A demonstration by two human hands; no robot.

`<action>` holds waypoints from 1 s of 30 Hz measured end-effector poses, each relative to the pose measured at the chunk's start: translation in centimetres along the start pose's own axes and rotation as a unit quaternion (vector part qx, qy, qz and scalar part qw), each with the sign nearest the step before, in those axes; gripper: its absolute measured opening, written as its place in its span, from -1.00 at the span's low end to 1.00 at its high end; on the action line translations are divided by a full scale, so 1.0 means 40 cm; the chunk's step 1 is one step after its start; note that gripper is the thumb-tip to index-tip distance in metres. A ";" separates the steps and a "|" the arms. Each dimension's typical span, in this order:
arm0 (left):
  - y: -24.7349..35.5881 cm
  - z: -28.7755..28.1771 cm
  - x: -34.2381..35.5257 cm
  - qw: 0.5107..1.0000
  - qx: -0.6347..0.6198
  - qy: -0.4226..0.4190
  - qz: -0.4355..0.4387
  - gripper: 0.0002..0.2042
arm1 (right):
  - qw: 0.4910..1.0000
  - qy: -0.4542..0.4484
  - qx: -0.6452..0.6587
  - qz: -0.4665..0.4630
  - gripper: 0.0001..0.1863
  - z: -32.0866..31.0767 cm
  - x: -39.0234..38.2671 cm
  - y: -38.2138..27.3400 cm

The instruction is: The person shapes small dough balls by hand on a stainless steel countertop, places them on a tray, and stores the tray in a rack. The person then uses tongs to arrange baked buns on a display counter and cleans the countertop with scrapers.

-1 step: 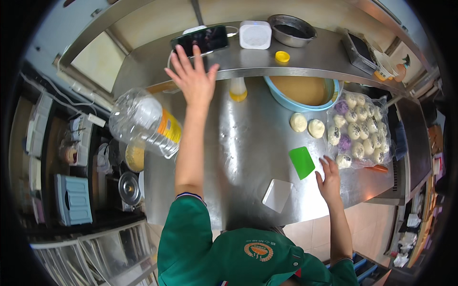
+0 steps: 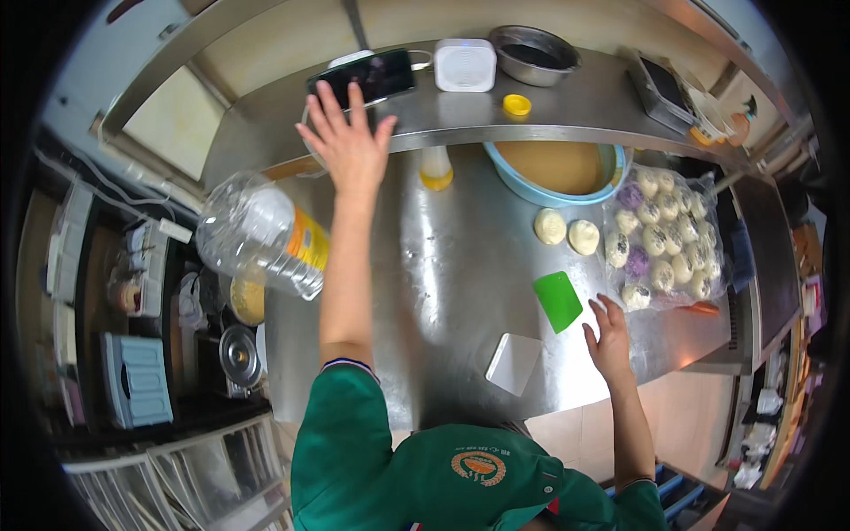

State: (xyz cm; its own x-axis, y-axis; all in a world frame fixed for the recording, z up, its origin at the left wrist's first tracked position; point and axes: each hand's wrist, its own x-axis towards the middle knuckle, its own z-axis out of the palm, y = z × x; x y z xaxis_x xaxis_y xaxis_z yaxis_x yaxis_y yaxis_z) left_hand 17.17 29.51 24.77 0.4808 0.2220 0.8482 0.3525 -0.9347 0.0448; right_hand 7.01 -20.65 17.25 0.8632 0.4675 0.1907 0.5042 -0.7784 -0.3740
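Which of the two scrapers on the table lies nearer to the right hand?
The green scraper, just left of the right hand; the white scraper lies farther to the left.

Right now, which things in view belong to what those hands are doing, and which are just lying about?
Seemingly in use:
- dark phone, with the left hand spread at its front
- perhaps the green scraper, beside the right hand

Seemingly just lying about:
- clear jug
- blue basin
- bagged buns
- two loose buns
- yellow cap
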 end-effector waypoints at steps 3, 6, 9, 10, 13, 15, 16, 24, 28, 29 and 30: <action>-0.026 0.033 0.039 0.997 0.067 -0.038 0.018 -0.32 | 0.997 -0.064 -0.017 0.033 -0.49 0.028 -0.080 0.069; -0.048 0.053 0.036 0.995 0.082 0.028 0.049 -0.37 | 0.997 -0.064 -0.006 0.035 -0.50 0.029 -0.171 0.137; -0.084 0.056 0.052 0.991 0.066 0.062 0.101 -0.40 | 0.997 -0.044 0.001 0.061 -0.50 0.016 -0.274 0.191; -0.092 0.050 0.057 0.980 0.132 0.062 0.134 -0.41 | 0.996 -0.046 0.002 0.073 -0.50 0.010 -0.314 0.209; -0.061 0.029 0.049 0.989 0.050 0.108 0.086 -0.39 | 0.984 -0.056 0.028 0.165 -0.51 -0.009 -0.446 0.263; 0.019 -0.006 0.019 0.985 0.016 0.149 0.082 -0.37 | 0.976 -0.060 0.041 0.204 -0.52 -0.019 -0.544 0.296; 0.085 -0.016 0.006 0.983 -0.019 0.150 0.100 -0.37 | 0.970 -0.067 0.048 0.227 -0.52 -0.027 -0.600 0.311; 0.999 -0.120 -0.179 0.923 -0.346 0.021 0.168 -0.36 | 0.944 -0.009 0.079 0.320 -0.60 -0.109 -0.983 0.545; 1.558 -0.188 -0.344 0.824 -0.522 -0.114 0.187 -0.31 | 0.927 0.037 0.086 0.364 -0.64 -0.212 -1.160 0.690; 1.695 -0.193 -0.393 0.787 -0.569 -0.164 0.174 -0.29 | 0.924 0.052 0.085 0.368 -0.64 -0.240 -1.199 0.721; 1.832 -0.189 -0.440 0.749 -0.605 -0.216 0.162 -0.26 | 0.921 0.068 0.083 0.374 -0.65 -0.273 -1.233 0.758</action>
State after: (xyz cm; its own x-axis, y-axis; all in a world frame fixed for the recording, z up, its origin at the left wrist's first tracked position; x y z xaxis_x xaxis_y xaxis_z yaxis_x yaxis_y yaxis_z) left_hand 28.46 -44.97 17.13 0.6905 -0.2462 0.6801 -0.6991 -0.4683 0.5403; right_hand -19.99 -71.88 6.42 0.9684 -0.2395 -0.0697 -0.2349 -0.7820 -0.5774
